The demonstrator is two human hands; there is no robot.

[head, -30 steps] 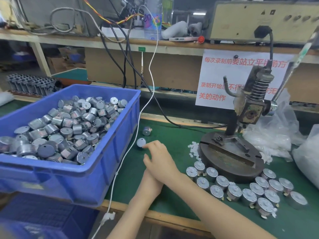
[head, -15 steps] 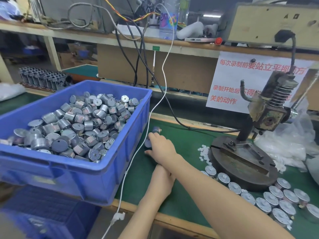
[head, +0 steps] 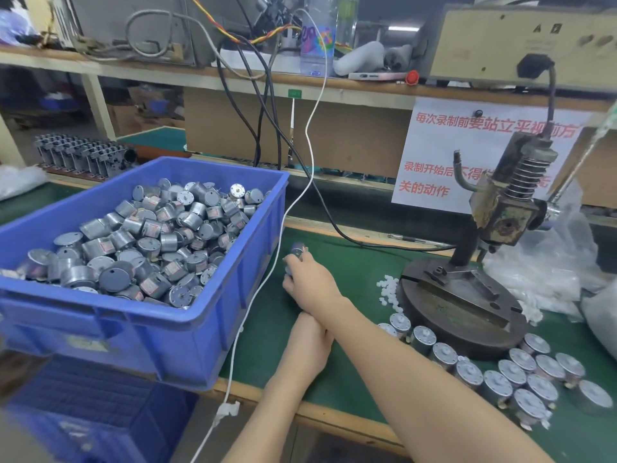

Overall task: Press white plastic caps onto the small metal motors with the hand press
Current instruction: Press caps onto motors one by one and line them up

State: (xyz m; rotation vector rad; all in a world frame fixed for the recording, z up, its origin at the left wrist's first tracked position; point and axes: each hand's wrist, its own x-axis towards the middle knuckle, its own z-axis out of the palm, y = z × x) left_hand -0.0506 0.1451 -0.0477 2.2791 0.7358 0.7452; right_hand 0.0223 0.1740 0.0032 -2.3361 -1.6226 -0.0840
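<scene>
Small factory assembly bench, workshop setting. Left of the right hand: blue crate heaped with metal motors. Right of it: hand press on a green mat, rows of loose motors alongside. Beyond the hand: shelf with tangled cables, possibly a power unit, and a printed notice.

Both arms are bare right to the frame's edge: the right forearm at lower right, the left forearm at bottom centre. The right hand and left hand, mid-frame, are bare as well.
</scene>
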